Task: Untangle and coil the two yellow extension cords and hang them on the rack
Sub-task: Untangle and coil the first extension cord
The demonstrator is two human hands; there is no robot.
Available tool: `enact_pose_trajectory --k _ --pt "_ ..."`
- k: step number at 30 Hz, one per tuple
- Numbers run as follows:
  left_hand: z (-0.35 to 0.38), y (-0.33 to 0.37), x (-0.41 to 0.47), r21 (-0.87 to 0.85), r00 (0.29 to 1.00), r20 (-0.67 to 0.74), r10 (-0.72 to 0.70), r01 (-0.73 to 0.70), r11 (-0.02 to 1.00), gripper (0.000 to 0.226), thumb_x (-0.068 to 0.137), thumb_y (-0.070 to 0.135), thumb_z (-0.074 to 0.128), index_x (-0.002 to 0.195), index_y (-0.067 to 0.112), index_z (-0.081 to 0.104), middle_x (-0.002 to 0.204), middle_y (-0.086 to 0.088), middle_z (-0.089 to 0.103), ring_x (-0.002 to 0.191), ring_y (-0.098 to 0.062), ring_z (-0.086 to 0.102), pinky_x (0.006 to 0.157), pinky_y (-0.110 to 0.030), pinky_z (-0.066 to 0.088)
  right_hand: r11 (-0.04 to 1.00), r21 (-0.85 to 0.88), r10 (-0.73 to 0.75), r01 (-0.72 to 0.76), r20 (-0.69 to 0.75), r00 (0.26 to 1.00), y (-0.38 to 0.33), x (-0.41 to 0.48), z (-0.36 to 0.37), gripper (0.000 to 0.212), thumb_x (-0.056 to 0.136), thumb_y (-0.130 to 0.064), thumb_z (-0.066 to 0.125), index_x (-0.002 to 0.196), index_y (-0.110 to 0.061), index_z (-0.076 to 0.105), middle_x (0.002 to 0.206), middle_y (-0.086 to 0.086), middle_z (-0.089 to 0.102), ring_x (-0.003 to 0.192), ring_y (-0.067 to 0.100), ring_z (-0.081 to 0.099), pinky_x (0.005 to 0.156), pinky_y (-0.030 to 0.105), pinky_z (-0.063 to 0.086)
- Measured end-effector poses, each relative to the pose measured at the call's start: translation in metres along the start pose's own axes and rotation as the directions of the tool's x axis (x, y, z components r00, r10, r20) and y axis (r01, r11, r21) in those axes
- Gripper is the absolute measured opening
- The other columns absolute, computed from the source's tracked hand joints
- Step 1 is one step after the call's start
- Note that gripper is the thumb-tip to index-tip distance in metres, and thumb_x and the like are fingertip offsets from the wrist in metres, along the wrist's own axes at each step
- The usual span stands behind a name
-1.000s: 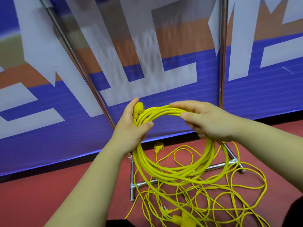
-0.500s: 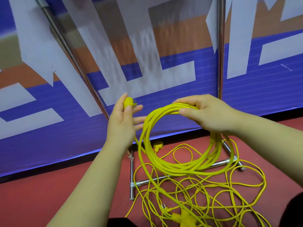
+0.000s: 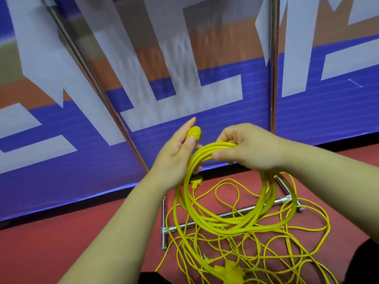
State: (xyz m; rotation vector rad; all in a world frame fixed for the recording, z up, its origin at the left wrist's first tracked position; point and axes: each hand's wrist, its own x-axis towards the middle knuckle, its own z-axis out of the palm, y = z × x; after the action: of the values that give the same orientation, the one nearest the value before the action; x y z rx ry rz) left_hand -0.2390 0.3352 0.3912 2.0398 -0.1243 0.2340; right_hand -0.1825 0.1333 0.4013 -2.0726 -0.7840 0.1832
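Just left of the coiled cord point(image 3: 223, 227), the left hand point(image 3: 176, 158) pinches its plug point(image 3: 193, 133), the right hand point(image 3: 250, 148) grips the coil's top, and beneath it loose yellow cord point(image 3: 231, 270) sprawls on the floor point(image 3: 61, 242) over the rack point(image 3: 163, 222) base.

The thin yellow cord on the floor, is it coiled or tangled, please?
Tangled: the thin cord sprawls in crisscrossed loops over the floor and rack base.

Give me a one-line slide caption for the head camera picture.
Right hand grips a coiled yellow cord while the left hand holds its plug above a tangled cord on the floor.
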Motion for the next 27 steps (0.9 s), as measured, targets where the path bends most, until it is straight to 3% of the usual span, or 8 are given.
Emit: enact_pose_trajectory --k 3,6,9,14,16,19,23,27 --pt "0.002 0.001 -0.001 0.028 0.996 0.084 -0.008 0.005 1.000 0.052 0.100 0.040 0.053 0.150 0.041 0.038 0.083 -0.007 0.067 0.061 -0.016 0.060 0.056 -0.032 0.052 0.998 0.044 0.042 -0.039 -0.049 0.998 0.001 0.002 -0.002 0.035 0.079 -0.038 0.082 0.089 -0.015 0.058 0.061 -0.001 0.068 0.045 0.005 0.053 0.045 0.022 0.039" --pt "0.000 0.001 0.000 0.062 0.989 0.149 -0.011 0.002 0.998 0.072 0.085 0.038 0.068 0.151 0.036 0.038 0.077 0.010 0.065 0.061 -0.009 0.058 0.059 -0.025 0.047 0.982 0.176 0.064 -0.065 0.007 0.998 0.002 0.001 -0.006 0.042 0.076 -0.032 0.085 0.094 -0.013 0.053 0.059 0.000 0.066 0.043 0.011 0.050 0.043 0.025 0.038" --pt "-0.002 0.004 -0.001 -0.005 0.975 0.220 0.017 -0.016 1.000 0.073 0.086 0.027 0.070 0.150 0.036 0.038 0.071 0.006 0.056 0.058 -0.018 0.052 0.054 -0.033 0.046 0.951 0.293 0.066 -0.101 0.125 0.990 0.007 -0.001 -0.015 0.042 0.079 -0.016 0.083 0.105 -0.013 0.050 0.064 0.003 0.065 0.050 0.016 0.053 0.048 0.029 0.042" --pt "-0.023 0.003 -0.003 -0.175 0.998 -0.070 0.005 -0.017 0.984 0.063 0.095 0.014 0.061 0.150 0.034 0.037 0.070 -0.001 0.049 0.054 -0.017 0.044 0.050 -0.031 0.043 0.846 0.505 0.073 -0.173 0.211 0.975 0.029 -0.012 -0.032 0.032 0.084 0.003 0.072 0.109 -0.011 0.057 0.075 0.006 0.063 0.068 0.020 0.063 0.058 0.028 0.052" --pt "-0.030 0.003 -0.002 -0.264 0.981 -0.187 -0.049 -0.002 0.965 0.056 0.101 0.011 0.057 0.148 0.036 0.039 0.075 -0.003 0.051 0.053 -0.015 0.043 0.048 -0.030 0.045 0.737 0.640 0.094 -0.215 0.218 0.972 0.032 -0.013 -0.033 0.044 0.081 -0.006 0.069 0.123 -0.012 0.058 0.079 0.007 0.063 0.085 0.029 0.070 0.073 0.042 0.059" --pt "-0.029 0.003 -0.002 -0.310 0.970 -0.217 -0.110 0.038 0.950 0.049 0.105 0.011 0.050 0.145 0.037 0.039 0.080 -0.009 0.052 0.050 -0.013 0.041 0.045 -0.027 0.043 0.581 0.779 0.085 -0.238 0.233 0.969 0.026 -0.011 -0.025 0.049 0.084 -0.008 0.068 0.130 -0.020 0.058 0.076 0.002 0.058 0.094 0.032 0.073 0.091 0.060 0.054" --pt "-0.029 0.004 -0.003 -0.328 0.965 -0.225 -0.137 0.057 0.943 0.052 0.103 0.010 0.054 0.145 0.037 0.041 0.076 -0.006 0.054 0.050 -0.013 0.040 0.045 -0.026 0.039 0.516 0.817 0.107 -0.257 0.236 0.966 0.020 -0.012 -0.018 0.035 0.080 -0.011 0.073 0.110 -0.024 0.062 0.077 0.001 0.057 0.069 0.024 0.070 0.071 0.044 0.059" --pt "-0.032 0.005 -0.008 -0.223 0.983 -0.168 -0.079 0.040 0.974 0.065 0.093 0.008 0.070 0.142 0.039 0.043 0.072 0.002 0.058 0.051 -0.017 0.046 0.050 -0.031 0.043 0.598 0.766 0.094 -0.235 0.224 0.970 0.017 -0.012 -0.015 0.028 0.081 -0.010 0.075 0.102 -0.020 0.059 0.072 0.007 0.050 0.048 0.014 0.043 0.053 0.030 0.040"
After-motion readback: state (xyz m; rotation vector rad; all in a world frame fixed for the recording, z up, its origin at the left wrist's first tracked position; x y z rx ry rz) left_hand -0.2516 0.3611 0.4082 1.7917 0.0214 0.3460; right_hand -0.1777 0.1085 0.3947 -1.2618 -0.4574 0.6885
